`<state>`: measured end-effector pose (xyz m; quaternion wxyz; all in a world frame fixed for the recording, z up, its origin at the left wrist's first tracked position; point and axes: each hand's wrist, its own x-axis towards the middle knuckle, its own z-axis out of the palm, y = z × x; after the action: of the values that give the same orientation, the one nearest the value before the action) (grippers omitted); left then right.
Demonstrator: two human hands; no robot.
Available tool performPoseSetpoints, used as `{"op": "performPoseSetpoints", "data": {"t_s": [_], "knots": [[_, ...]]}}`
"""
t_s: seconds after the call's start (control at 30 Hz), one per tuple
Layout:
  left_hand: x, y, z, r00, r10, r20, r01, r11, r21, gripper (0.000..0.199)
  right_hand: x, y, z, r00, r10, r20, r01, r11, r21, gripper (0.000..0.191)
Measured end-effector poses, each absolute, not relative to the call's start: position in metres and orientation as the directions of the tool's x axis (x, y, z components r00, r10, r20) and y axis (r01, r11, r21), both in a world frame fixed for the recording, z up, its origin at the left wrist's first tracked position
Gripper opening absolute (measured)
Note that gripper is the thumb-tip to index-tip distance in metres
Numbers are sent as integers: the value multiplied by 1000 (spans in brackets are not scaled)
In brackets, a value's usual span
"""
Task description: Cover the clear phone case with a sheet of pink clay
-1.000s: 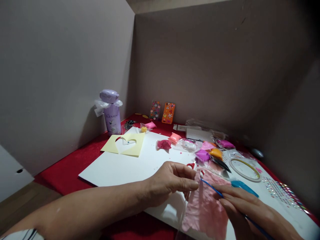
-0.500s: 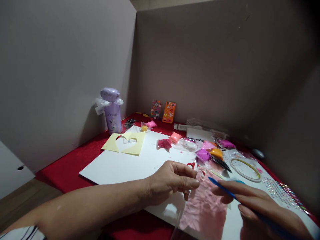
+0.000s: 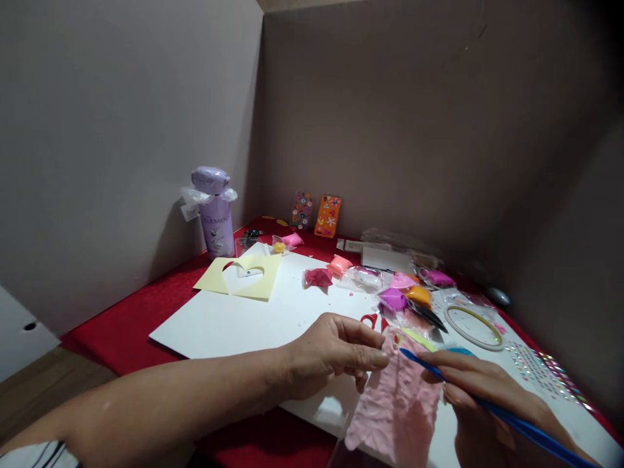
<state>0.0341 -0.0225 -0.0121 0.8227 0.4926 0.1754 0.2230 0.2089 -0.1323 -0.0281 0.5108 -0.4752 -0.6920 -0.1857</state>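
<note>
A flat panel coated in wrinkled pink clay [image 3: 394, 409], apparently a clear phone case, is tilted in front of me. My left hand [image 3: 336, 357] pinches its upper left edge between thumb and fingers. In my right hand [image 3: 487, 390] is a slim blue modelling tool [image 3: 517, 424], held like a pen. The tool's tip lies at the top of the pink clay, close to a small opening; whether it touches cannot be made out. Just behind the panel lie red-handled scissors [image 3: 369, 320], partly covered.
A white board [image 3: 219, 328] rests on a red cloth [image 3: 112, 338]. Around it are yellow paper with a heart cutout [image 3: 268, 279], bagged clay [image 3: 392, 299], a tape roll [image 3: 475, 328] and gem stickers [image 3: 536, 370]. Behind stand a purple bottle [image 3: 218, 224] and an orange phone case [image 3: 328, 216].
My right hand has shifted left, bringing the blue tool's tip closer to the top of the clay panel. My left hand keeps its pinch. The view has shifted slightly.
</note>
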Motion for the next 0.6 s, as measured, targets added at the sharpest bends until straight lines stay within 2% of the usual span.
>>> {"op": "performPoseSetpoints", "data": {"t_s": [0.37,0.5,0.6], "knots": [[34,-24,-12,832,552,-51,-209,397,893,29,205,-133,-28,41,538,842,818,465,-338,17],[34,-24,-12,832,553,-51,-207,394,895,29,202,-133,-26,89,557,826,826,422,-373,9],[34,-24,-11,833,552,-51,-203,389,899,30,203,-134,-25,106,566,818,837,392,-381,11]]}}
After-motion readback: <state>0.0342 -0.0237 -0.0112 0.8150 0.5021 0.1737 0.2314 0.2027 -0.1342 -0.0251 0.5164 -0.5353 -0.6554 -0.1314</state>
